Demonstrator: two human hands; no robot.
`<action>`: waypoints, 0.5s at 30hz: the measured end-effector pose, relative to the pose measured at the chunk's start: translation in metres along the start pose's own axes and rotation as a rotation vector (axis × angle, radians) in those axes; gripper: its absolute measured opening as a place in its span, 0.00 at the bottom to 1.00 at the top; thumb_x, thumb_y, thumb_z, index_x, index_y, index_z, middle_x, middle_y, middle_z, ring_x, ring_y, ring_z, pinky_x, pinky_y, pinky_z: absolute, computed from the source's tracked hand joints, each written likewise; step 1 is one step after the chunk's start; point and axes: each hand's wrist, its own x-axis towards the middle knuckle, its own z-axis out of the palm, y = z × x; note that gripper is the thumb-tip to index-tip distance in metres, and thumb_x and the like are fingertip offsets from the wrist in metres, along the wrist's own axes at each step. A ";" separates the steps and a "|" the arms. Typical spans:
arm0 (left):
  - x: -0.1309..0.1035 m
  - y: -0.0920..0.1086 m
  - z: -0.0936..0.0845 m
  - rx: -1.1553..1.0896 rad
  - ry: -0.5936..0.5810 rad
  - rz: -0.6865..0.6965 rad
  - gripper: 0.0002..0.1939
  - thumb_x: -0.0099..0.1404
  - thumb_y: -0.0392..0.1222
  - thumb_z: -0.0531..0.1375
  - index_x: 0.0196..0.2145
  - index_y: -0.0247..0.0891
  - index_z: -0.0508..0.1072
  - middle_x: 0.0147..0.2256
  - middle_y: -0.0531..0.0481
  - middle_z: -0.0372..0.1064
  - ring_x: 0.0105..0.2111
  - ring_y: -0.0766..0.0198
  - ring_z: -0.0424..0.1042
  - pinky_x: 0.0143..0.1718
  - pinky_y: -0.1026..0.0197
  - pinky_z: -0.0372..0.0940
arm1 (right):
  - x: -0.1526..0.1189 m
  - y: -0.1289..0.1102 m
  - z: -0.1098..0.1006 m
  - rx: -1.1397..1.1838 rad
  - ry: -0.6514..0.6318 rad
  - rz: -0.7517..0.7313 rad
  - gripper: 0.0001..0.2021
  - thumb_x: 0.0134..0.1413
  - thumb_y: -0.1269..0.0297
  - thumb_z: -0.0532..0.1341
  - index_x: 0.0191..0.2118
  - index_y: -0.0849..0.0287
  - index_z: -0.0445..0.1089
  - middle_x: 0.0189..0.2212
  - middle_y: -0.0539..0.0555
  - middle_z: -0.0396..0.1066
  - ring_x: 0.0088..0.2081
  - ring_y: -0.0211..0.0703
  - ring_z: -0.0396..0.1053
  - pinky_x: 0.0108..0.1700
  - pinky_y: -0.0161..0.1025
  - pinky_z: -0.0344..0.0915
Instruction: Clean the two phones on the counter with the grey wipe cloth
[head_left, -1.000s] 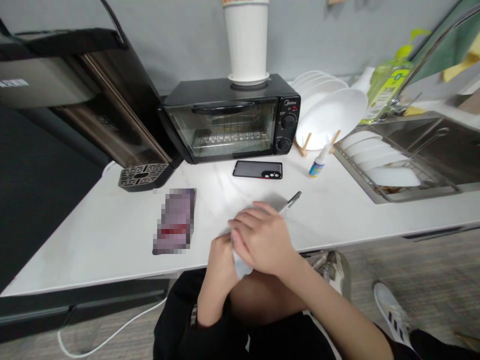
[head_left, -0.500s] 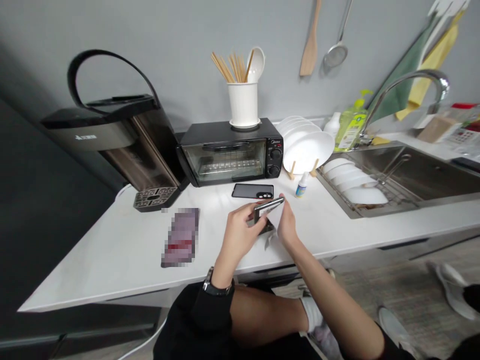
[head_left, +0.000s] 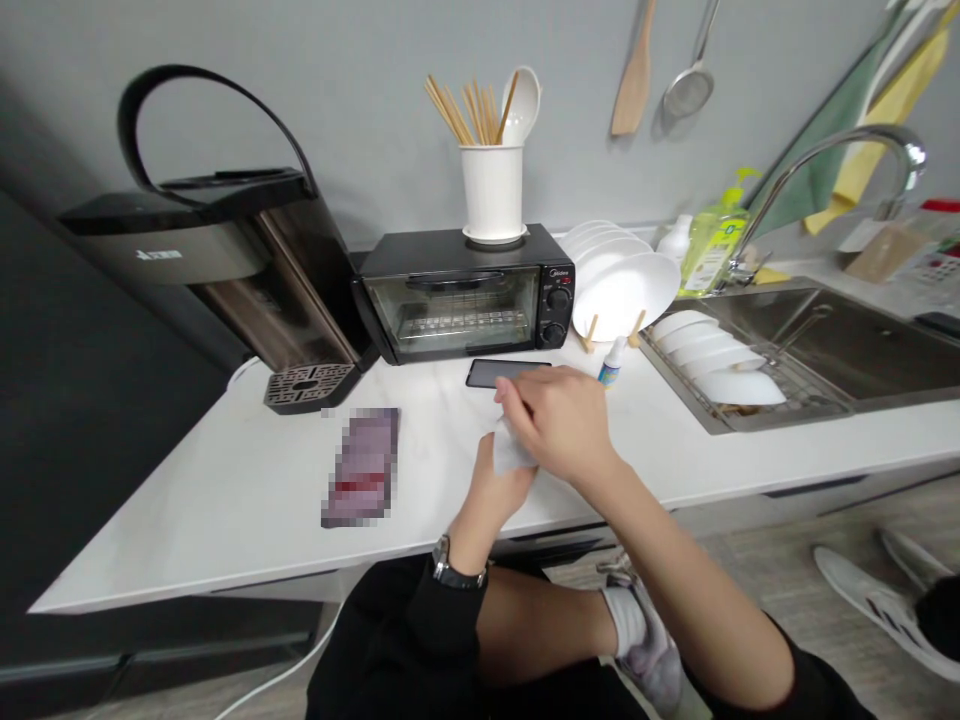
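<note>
Above the counter's front part, my right hand (head_left: 568, 420) is closed over a crumpled white wipe (head_left: 510, 452). Just below it my left hand (head_left: 496, 492) is wrapped round the phone, which both hands and the wipe now hide. The hands overlap. Behind them a black phone case (head_left: 491, 373) lies flat, partly covered by my right hand. A small spray bottle (head_left: 612, 364) with a blue label stands right of the case. To the left a pixelated purple rectangular object (head_left: 364, 465) lies on the white counter (head_left: 247, 500).
At the back stand a drinks machine (head_left: 292, 290), a toaster oven (head_left: 457, 310) carrying a white utensil holder (head_left: 493, 190), and plates (head_left: 630, 295) in a rack. On the right is a sink (head_left: 885, 350) with bowls (head_left: 724, 365) and a soap bottle (head_left: 712, 245) behind.
My right hand has moved from the phone's right side to over its top with the wipe, hiding the phone. The view has shifted slightly.
</note>
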 end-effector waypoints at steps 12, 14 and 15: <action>-0.003 -0.008 0.003 -0.047 0.084 -0.034 0.03 0.62 0.37 0.62 0.30 0.40 0.72 0.28 0.48 0.75 0.32 0.58 0.77 0.35 0.61 0.70 | 0.001 0.000 -0.008 -0.451 -0.106 -0.016 0.26 0.74 0.60 0.48 0.30 0.61 0.79 0.28 0.58 0.79 0.32 0.47 0.73 0.33 0.44 0.50; -0.004 -0.010 0.004 -0.038 0.111 -0.053 0.04 0.60 0.37 0.64 0.35 0.40 0.73 0.31 0.49 0.75 0.37 0.56 0.78 0.39 0.60 0.72 | 0.000 -0.009 -0.002 -0.408 -0.152 -0.215 0.24 0.73 0.61 0.50 0.32 0.60 0.79 0.30 0.57 0.80 0.36 0.48 0.75 0.37 0.44 0.54; -0.004 -0.011 0.004 -0.030 0.123 -0.065 0.07 0.60 0.37 0.64 0.37 0.40 0.73 0.31 0.50 0.74 0.39 0.56 0.78 0.39 0.59 0.72 | 0.001 -0.012 -0.002 -0.389 -0.191 -0.283 0.23 0.74 0.60 0.50 0.33 0.60 0.80 0.31 0.56 0.80 0.37 0.48 0.75 0.38 0.44 0.55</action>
